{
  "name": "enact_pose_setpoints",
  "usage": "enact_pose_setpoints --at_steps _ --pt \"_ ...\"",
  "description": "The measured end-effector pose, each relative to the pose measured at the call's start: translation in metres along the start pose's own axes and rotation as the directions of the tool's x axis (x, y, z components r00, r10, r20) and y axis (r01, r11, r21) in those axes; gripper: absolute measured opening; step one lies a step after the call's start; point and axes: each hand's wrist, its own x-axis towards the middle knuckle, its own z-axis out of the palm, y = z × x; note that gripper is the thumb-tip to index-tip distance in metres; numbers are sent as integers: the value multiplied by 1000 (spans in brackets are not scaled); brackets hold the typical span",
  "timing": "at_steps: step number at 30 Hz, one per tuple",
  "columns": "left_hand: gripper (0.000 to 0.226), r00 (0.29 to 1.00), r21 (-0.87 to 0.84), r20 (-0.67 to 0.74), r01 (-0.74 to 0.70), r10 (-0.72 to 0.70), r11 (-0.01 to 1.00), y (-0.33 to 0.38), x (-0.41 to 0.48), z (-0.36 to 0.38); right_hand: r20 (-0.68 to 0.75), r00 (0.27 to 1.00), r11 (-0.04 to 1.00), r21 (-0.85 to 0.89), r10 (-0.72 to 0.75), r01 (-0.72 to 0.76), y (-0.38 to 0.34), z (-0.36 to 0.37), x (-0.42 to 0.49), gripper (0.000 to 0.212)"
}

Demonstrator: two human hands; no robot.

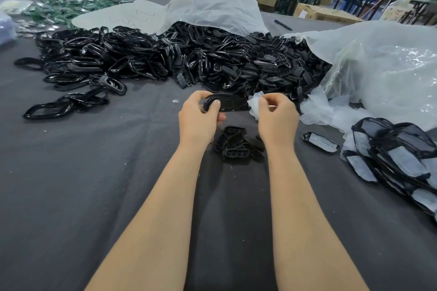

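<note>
While both hands hover over the grey cloth (94,160), the left hand (198,116) grips the black oval frame (230,103) by its left end, thumb curled over the rim, fingers wrapped under. Right hand (276,116) pinches a white film sheet (254,104) between thumb and forefinger at the frame's other end; film touches frame. Frame spans the gap between both sets of fingertips, off the cloth. Just beyond the fingertips: big pile of black parts (189,59). Back by the wrists: small cluster of black keypads (238,146). Right of the right-hand fingers: one wrapped frame (320,142), then a stack of wrapped frames (397,149), clear plastic bag (390,73) beyond.
</note>
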Motion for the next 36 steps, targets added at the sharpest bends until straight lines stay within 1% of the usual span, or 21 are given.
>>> enact_pose_setpoints --at_steps 2,4,7,9,11,14,16,18,20,21,25,27,30,31,33,34,36 --pt "19 999 -24 -31 11 -12 1000 0 0 -1 -77 995 989 -131 62 -71 10 -7 6 24" --pt "14 999 -20 -40 11 -12 1000 -1 1 0 -44 990 957 -256 133 -140 17 -8 9 34" --pt "12 999 -10 -43 8 -8 1000 -1 1 0 31 985 894 -427 169 -140 17 -3 8 45" --pt "12 999 -8 -45 9 -9 1000 -2 1 0 40 983 866 -480 179 -138 16 -1 7 45" --pt "10 999 -7 -43 15 -15 1000 -2 1 1 25 983 878 -453 184 -154 16 -1 8 40" --pt "9 999 -6 -41 25 -26 1000 -3 2 1 -19 986 944 -287 166 -164 15 -3 7 28" --pt "9 999 -9 -38 28 -28 1000 -3 3 1 -36 987 965 -209 155 -159 13 -4 5 25" --pt "9 999 -10 -36 28 -28 1000 -4 3 1 -36 991 974 -180 132 -136 12 -4 4 30" --pt "9 999 -11 -34 27 -28 1000 -4 3 1 -22 994 978 -177 111 -113 12 -6 4 40" --pt "9 999 -11 -34 28 -29 1000 -4 3 1 -14 994 977 -185 106 -107 12 -6 4 41" --pt "9 999 -13 -31 30 -31 999 -4 4 0 -31 996 977 -192 89 -93 14 -4 5 23" --pt "9 999 -12 -30 29 -30 1000 -5 4 1 -60 996 985 -159 61 -70 15 -3 5 21" --pt "10 999 -16 -31 32 -32 999 -5 4 1 -93 995 999 -36 -21 18 10 -4 6 23" --pt "10 999 -16 -32 33 -34 999 -5 4 1 -80 996 999 10 -48 49 8 -3 5 28" --pt "10 999 -17 -36 32 -33 999 -4 3 1 -10 997 995 66 -74 74 6 -1 4 36" --pt "9 999 -19 -39 28 -29 999 -4 3 1 36 996 996 50 -82 80 5 1 4 38" --pt "9 999 -23 -43 21 -22 1000 -4 3 1 109 991 994 -59 -81 88 8 4 4 37"
